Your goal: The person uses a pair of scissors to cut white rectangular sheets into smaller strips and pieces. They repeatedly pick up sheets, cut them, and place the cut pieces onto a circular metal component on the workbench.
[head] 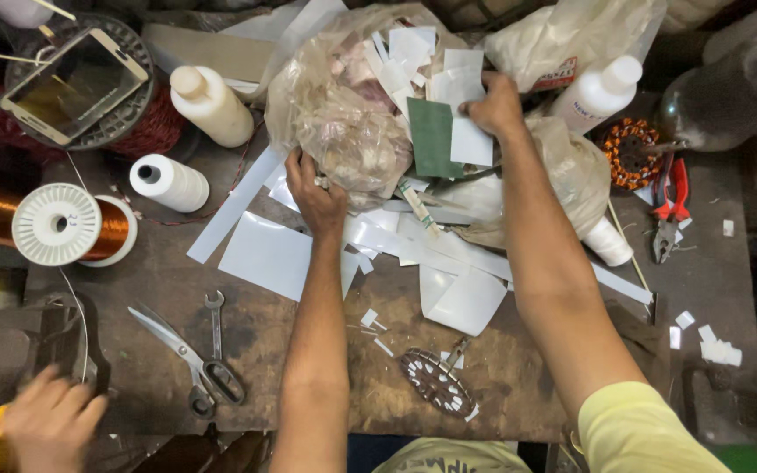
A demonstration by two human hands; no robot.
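My left hand (317,194) grips the lower edge of a crumpled clear plastic bag (343,114) stuffed with paper scraps. My right hand (494,107) reaches into the bag's open top and pinches a white paper piece (470,140) beside a green paper piece (432,136). Several white paper offcuts (413,52) stick out of the bag. Below the hands, white paper sheets (265,256) and cut strips lie spread on the worn brown workbench (265,350).
Scissors (187,357) and a small spanner (215,320) lie at the front left. A copper wire spool (72,226), white thread roll (168,182) and two white bottles (212,105) stand left and back. Red pliers (672,206), a wound stator (631,151) and a toothed metal part (435,381) are nearby. Another person's hand (45,425) shows at bottom left.
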